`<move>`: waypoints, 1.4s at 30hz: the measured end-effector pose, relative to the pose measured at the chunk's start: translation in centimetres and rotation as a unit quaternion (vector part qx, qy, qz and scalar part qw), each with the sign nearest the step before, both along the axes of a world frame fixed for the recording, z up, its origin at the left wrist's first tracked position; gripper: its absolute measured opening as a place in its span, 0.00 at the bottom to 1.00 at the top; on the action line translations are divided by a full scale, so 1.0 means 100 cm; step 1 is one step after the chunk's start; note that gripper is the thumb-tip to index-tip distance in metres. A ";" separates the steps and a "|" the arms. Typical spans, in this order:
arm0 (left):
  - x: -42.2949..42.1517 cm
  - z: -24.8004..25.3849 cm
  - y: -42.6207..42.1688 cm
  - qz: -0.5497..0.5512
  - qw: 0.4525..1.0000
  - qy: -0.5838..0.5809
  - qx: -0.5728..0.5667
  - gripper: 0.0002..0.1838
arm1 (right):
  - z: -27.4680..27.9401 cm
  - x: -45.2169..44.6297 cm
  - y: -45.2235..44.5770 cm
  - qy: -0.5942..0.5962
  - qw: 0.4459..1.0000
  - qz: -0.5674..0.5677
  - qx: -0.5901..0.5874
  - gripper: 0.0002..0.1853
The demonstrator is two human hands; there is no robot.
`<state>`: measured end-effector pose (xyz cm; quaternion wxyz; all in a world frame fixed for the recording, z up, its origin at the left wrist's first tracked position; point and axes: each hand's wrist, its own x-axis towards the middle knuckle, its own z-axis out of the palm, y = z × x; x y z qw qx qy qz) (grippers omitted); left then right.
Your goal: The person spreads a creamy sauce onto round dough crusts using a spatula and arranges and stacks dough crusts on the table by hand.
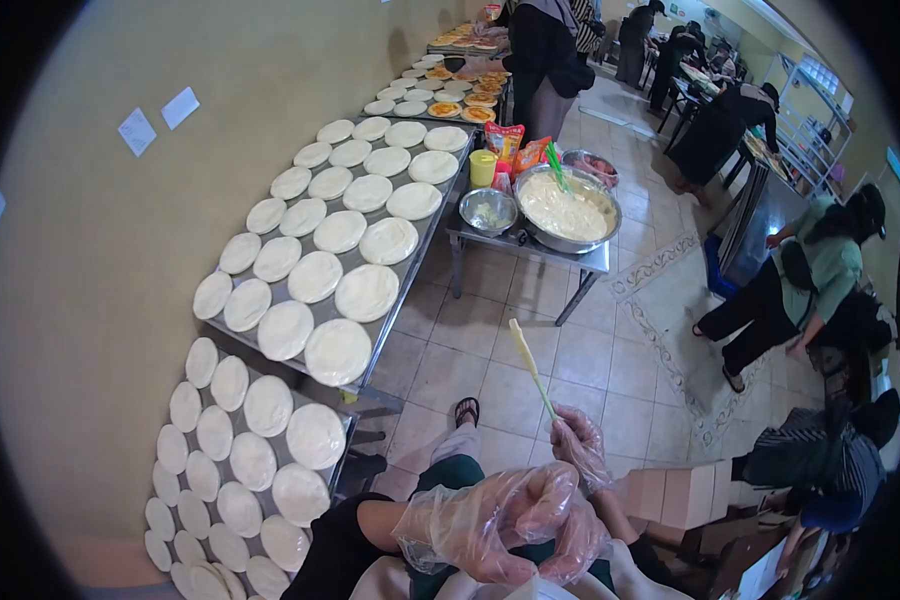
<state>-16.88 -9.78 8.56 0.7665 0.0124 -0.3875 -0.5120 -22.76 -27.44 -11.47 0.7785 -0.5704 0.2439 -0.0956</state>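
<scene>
**Holding the spreader [534, 372]**

I observe the right hand [580, 446], fingers clamped on it, right of frame centre. The left hand [505, 518], lower centre, has curled fingers; what they hold, I cannot tell. Dough rounds [367, 292] cover the bench [281, 295], left.

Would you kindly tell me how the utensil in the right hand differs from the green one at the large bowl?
Place: the held utensil is in the gloved right hand; the green utensil stands in the large bowl.
Colour: the held utensil looks pale yellow-green; the green utensil is bright green.
View: the held utensil's tip shows; the green utensil's lower end is hidden.
Both look long and narrow.
</scene>
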 end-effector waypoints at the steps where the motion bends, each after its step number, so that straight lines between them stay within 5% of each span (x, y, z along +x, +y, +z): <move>1: 0.014 -0.001 -0.009 -0.005 1.000 -0.011 0.005 0.19 | -0.001 0.015 -0.010 0.006 1.000 0.002 0.016 0.14; 8: 0.134 -0.012 -0.084 0.005 0.999 -0.028 0.046 0.20 | -0.026 0.141 -0.099 0.085 0.994 0.062 -0.021 0.16; 13: 0.203 0.005 -0.151 -0.054 0.995 0.008 -0.085 0.17 | -0.044 0.204 -0.185 0.102 0.990 0.079 -0.047 0.16; 19: 0.246 -0.015 -0.208 0.020 0.999 -0.042 -0.018 0.18 | -0.056 0.261 -0.284 0.107 0.942 0.136 -0.286 0.15; 21: 0.270 -0.021 -0.235 0.054 0.994 -0.091 -0.002 0.18 | -0.057 0.283 -0.317 0.118 0.886 0.177 -0.412 0.14; 25: 0.308 -0.033 -0.286 0.128 0.975 -0.176 0.044 0.19 | -0.059 0.318 -0.374 0.072 0.857 0.211 -0.465 0.13; 26: 0.330 -0.038 -0.294 0.188 0.941 -0.253 0.123 0.22 | -0.051 0.326 -0.385 0.049 0.831 0.217 -0.509 0.13; 28: 0.351 -0.054 -0.309 0.325 0.836 -0.195 0.397 0.16 | -0.051 0.334 -0.403 0.037 0.811 0.224 -0.540 0.12; 30: 0.398 -0.090 -0.326 0.503 0.650 -0.347 0.452 0.14 | -0.055 0.349 -0.420 0.012 0.762 0.264 -0.591 0.12; 32: 0.431 -0.141 -0.331 0.557 0.555 -0.351 0.508 0.12 | -0.062 0.363 -0.425 0.068 0.732 0.292 -0.611 0.12; 36: 0.458 -0.204 -0.347 0.593 0.508 -0.288 0.554 0.12 | -0.076 0.394 -0.423 0.119 0.648 0.342 -0.670 0.13; 38: 0.460 -0.210 -0.357 0.595 0.373 -0.421 0.575 0.11 | -0.090 0.407 -0.421 0.126 0.647 0.365 -0.658 0.12; 42: 0.464 -0.245 -0.370 0.573 0.344 -0.464 0.581 0.12 | -0.125 0.415 -0.402 0.177 0.660 0.416 -0.600 0.12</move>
